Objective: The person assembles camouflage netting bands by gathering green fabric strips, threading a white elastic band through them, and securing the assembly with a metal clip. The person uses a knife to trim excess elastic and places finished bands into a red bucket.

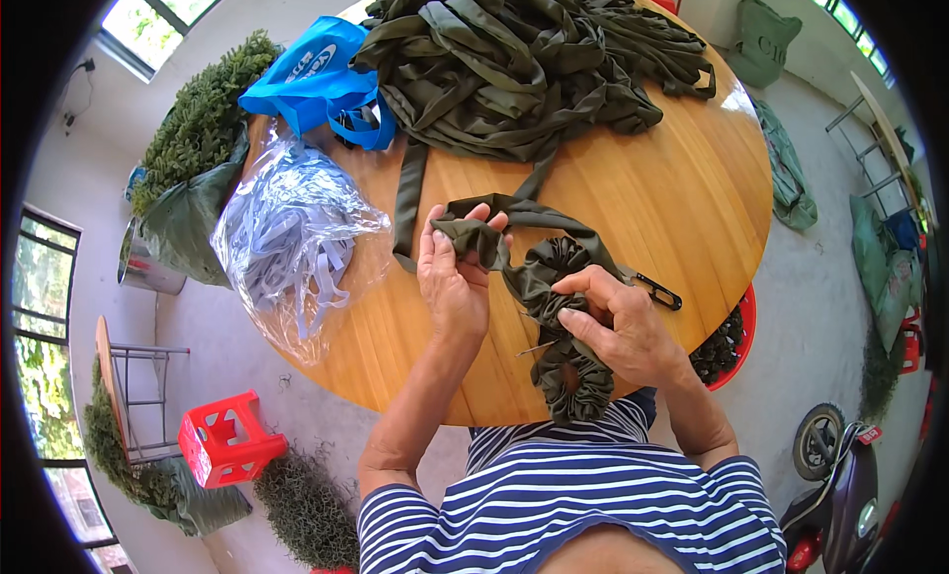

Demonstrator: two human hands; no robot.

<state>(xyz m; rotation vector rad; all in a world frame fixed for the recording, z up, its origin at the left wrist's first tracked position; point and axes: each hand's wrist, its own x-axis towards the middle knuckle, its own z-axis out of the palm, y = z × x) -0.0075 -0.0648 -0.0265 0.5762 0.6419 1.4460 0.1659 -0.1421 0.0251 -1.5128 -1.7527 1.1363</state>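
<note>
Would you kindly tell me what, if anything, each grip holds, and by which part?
The left grip holds an olive fabric strip by an ungathered stretch; the right grip pinches gathered fabric.

Upper left of the frame: a blue carrier bag [301,80] with looped handles; farther left, green foliage [198,119] above a green plastic sack [193,218]. Left edge: a dark-framed window [44,253]. Lower left: a red plastic stool [222,445] beside a bushy bundle [308,510]. Upper right: a bulging green bag [766,42]. Lower right: a dark motor scooter [850,515].
</note>
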